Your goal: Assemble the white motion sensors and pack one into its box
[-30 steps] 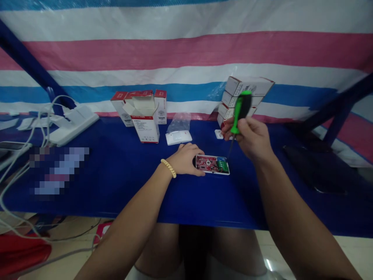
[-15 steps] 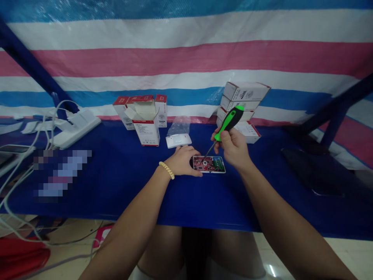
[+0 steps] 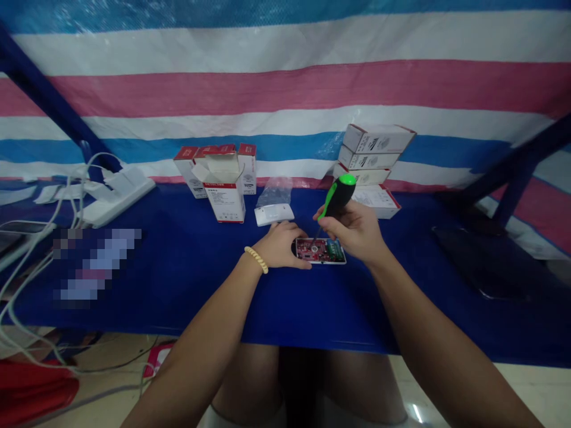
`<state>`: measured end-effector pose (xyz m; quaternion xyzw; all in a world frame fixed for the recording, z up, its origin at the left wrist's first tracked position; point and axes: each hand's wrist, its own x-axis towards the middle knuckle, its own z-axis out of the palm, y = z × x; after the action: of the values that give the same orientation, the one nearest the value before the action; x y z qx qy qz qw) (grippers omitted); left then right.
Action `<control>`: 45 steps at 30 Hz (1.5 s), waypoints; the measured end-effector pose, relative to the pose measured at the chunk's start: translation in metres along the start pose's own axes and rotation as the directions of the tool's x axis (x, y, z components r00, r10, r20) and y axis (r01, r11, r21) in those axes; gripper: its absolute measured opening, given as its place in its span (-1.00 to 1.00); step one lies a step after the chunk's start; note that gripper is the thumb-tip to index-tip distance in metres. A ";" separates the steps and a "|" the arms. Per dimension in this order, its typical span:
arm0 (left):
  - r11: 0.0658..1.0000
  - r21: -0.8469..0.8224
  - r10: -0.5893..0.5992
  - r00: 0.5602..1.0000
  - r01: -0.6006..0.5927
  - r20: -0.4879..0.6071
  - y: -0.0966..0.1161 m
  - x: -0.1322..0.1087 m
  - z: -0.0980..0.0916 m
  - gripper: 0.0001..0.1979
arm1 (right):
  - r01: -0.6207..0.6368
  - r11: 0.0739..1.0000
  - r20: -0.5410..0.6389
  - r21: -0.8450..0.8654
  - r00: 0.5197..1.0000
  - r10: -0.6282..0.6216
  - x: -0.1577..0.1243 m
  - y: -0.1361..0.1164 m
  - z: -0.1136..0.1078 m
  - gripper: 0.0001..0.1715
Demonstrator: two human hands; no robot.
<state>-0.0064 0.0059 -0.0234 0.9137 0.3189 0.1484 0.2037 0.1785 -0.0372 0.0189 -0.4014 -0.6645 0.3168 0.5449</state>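
Observation:
A red circuit board (image 3: 319, 252) lies in an open white casing on the blue table, with a green part at its right end. My left hand (image 3: 281, 246) grips the casing's left end between thumb and fingers. My right hand (image 3: 354, 229) is closed around a green and black screwdriver (image 3: 338, 195). The screwdriver leans, handle up, and its tip comes down onto or just over the board near a small round part; contact is too small to tell. Just behind my left hand lies a white curved cover (image 3: 273, 214).
Behind the cover is a clear plastic bag (image 3: 275, 191). An opened box (image 3: 224, 199) stands left of it among other red-and-white boxes. Stacked boxes (image 3: 375, 148) rise at the back right. A power strip (image 3: 120, 193) with cables (image 3: 66, 208) occupies the left; a dark flat object (image 3: 482, 261) lies right.
The screwdriver has become more upright, its handle end dropping and shifting left. My right hand has turned with it. My left hand and the casing stay in place.

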 end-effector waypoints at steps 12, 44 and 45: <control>1.000 -0.008 -0.026 1.000 0.025 -0.010 -0.001 0.001 0.000 -0.36 | -0.070 0.997 0.190 0.035 0.980 0.062 0.008 -0.005 -0.013 -0.60; 0.991 0.095 -0.078 0.990 0.089 -0.113 0.001 -0.001 0.001 -0.36 | -0.208 0.925 -0.427 -0.318 0.903 0.057 0.003 0.003 0.018 -0.43; 0.991 0.088 -0.086 0.990 0.096 -0.114 0.001 -0.001 0.000 -0.36 | -0.227 0.915 -0.443 -0.334 0.894 0.060 0.004 0.002 0.019 -0.40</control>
<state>-0.0067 0.0048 -0.0230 0.8971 0.3777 0.1738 0.1495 0.1600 -0.0327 0.0148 -0.6067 -0.5463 0.1281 0.5631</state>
